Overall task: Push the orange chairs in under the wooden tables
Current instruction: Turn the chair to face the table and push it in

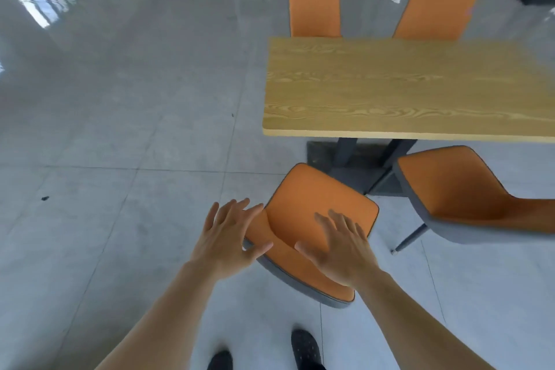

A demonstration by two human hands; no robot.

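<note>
Fingers (237, 207) of both hands spread wide over the near chair's backrest.

Left hand (226, 237) sits at the backrest's left edge; right hand (339, 246) lies flat over its orange face. Neither grips anything. Near chair (312, 204) stands clear of the wooden table (405, 84), seat toward it. A second chair (468, 195) stands just right; two more chairs (314, 0) sit at the far side.
</note>
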